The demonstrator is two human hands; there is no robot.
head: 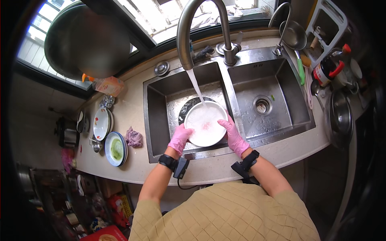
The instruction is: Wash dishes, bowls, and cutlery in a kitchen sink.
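Note:
A round white dish [206, 137] is held over the left sink basin [156, 120] between both hands, in pink gloves. My left hand [181, 137] grips its left rim, thumb over the edge. On its right rim my right hand [233, 134] closes, thumb on top. Water runs from the gooseneck faucet [184, 39] into the dish, which holds water with a pinkish patch near its middle. Behind and beneath the dish a dark, speckled round item [191, 105] shows in the basin; the dish hides much of it. The undersides of my fingers are hidden.
Stacked blue-rimmed plates [116, 149], floral dishes [101, 123] and a purple cloth [134, 137] lie on the left counter. The right basin [256, 87] has a drain strainer [262, 105]. A green-handled ladle [300, 69], a red-capped bottle [322, 72] and metal pans [339, 117] stand at the right.

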